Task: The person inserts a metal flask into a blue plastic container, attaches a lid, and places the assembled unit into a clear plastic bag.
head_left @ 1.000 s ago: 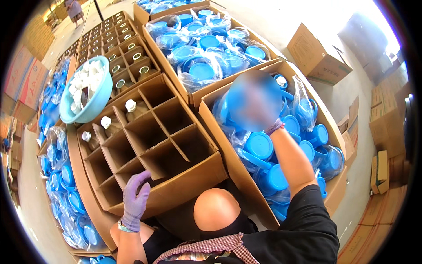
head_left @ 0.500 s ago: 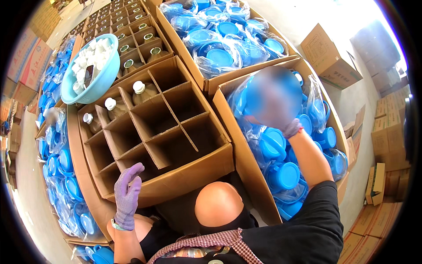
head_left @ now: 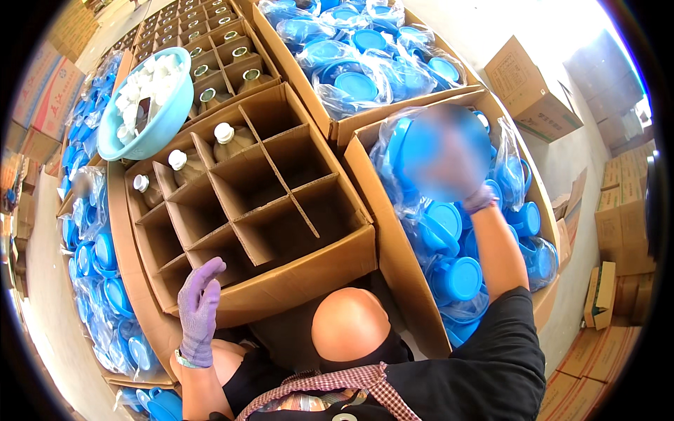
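My left hand (head_left: 198,309), in a purple-grey glove, is raised by the near left corner of a divided cardboard box (head_left: 309,263). Its fingers stretch up and it holds nothing. Three bottles with white caps, among them one bottle (head_left: 232,144), stand in the far left cells of that box. To the right, my right hand (head_left: 453,165) reaches into an open carton (head_left: 400,281) of blue plastic containers with lids and handles (head_left: 456,281), some in clear bags. A blur covers this hand and the blue plastic around it, so its fingers and any hold are hidden.
A light blue basin (head_left: 184,95) of white caps rests at the far left of the divided box. Uncapped bottles (head_left: 249,78) stand in cells behind it. Another carton of bagged blue containers (head_left: 354,85) lies beyond. Stacked cartons (head_left: 621,224) line the right side.
My right hand has shifted slightly to the right within the carton of blue containers. My left hand stays nearly in place, and the whole view has moved a little.
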Action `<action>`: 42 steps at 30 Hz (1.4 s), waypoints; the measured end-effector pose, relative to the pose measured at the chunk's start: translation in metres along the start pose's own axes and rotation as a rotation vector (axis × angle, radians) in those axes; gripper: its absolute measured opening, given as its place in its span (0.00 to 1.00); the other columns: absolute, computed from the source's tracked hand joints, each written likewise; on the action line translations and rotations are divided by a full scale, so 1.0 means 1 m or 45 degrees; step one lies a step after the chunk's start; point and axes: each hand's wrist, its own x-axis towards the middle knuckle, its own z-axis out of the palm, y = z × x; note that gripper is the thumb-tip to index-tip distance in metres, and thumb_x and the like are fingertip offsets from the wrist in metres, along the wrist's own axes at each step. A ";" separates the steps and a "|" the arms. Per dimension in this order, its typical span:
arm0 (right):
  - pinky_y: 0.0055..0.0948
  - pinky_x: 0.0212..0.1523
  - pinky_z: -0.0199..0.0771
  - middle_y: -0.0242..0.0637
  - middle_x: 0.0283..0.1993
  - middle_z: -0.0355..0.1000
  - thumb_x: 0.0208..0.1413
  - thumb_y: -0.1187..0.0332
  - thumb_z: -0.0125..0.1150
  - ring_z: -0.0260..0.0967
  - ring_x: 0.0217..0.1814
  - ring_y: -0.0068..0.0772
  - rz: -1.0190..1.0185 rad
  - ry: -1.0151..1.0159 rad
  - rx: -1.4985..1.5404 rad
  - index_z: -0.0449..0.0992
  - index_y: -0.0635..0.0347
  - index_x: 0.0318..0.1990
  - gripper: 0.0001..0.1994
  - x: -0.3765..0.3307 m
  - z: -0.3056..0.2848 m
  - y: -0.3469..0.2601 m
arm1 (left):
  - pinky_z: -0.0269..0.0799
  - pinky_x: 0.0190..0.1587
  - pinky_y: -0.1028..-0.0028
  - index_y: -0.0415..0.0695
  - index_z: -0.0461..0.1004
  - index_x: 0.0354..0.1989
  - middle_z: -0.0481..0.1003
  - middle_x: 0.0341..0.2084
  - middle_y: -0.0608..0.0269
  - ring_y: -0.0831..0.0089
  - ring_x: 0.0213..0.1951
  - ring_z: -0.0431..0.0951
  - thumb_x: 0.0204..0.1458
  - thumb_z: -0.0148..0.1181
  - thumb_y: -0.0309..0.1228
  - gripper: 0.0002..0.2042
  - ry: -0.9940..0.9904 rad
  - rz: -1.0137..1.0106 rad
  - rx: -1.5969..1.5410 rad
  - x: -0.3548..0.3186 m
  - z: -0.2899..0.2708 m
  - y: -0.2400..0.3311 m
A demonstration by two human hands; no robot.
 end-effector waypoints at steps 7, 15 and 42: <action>0.46 0.59 0.77 0.49 0.60 0.68 0.45 0.55 0.74 0.68 0.62 0.61 0.498 0.272 0.377 0.69 0.52 0.65 0.38 0.033 -0.022 0.063 | 0.71 0.57 0.72 0.36 0.77 0.57 0.80 0.48 0.55 0.69 0.53 0.78 0.60 0.56 0.26 0.17 -0.013 0.007 -0.005 0.001 0.000 0.008; 0.44 0.71 0.65 0.54 0.74 0.61 0.53 0.43 0.67 0.59 0.77 0.56 0.586 -0.376 0.027 0.72 0.54 0.66 0.37 0.015 0.085 0.092 | 0.71 0.56 0.73 0.36 0.77 0.57 0.80 0.48 0.56 0.70 0.51 0.79 0.60 0.57 0.27 0.17 -0.026 0.083 -0.018 0.000 0.001 0.016; 0.27 0.31 0.66 0.28 0.25 0.70 0.43 0.68 0.65 0.62 0.25 0.22 -0.571 -0.524 0.909 0.77 0.65 0.30 0.09 -0.067 -0.547 -0.157 | 0.52 0.74 0.55 0.36 0.48 0.76 0.54 0.72 0.41 0.48 0.74 0.55 0.47 0.74 0.57 0.57 0.311 1.144 -0.093 -0.149 -0.017 0.123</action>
